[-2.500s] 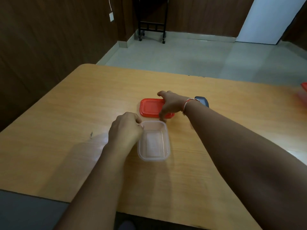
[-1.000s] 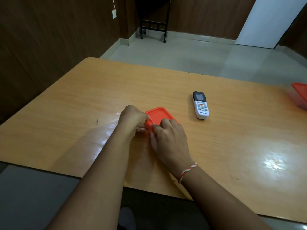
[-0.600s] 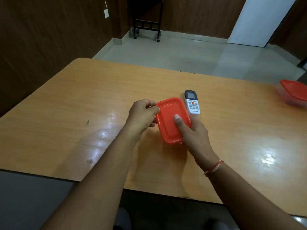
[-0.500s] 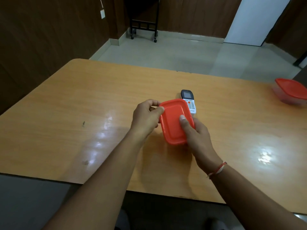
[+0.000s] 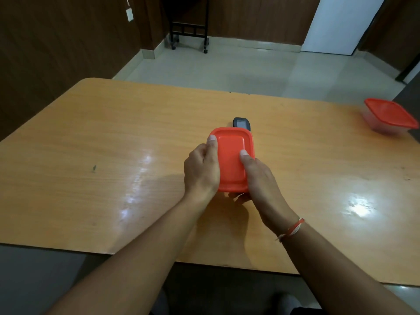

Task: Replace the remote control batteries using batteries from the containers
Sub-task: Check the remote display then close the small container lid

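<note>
A small container with a red lid [image 5: 230,155] is held above the wooden table [image 5: 113,144] between both hands. My left hand [image 5: 201,170] grips its left side with the thumb on the lid's far left corner. My right hand [image 5: 259,178] grips its right side with the thumb pressed on top of the lid. The container's clear body is hidden under the lid and my fingers. Just behind the container lies the remote control [image 5: 241,123]; only its dark screen end shows. No batteries are visible.
A second clear container with a red lid [image 5: 389,115] sits at the table's far right edge. Beyond the table are a tiled floor, dark wood walls and a black wheeled stand [image 5: 189,35].
The red lid went from the table onto the clear container. Both hands then lifted the closed container and now grip it from both sides, covering most of the remote.
</note>
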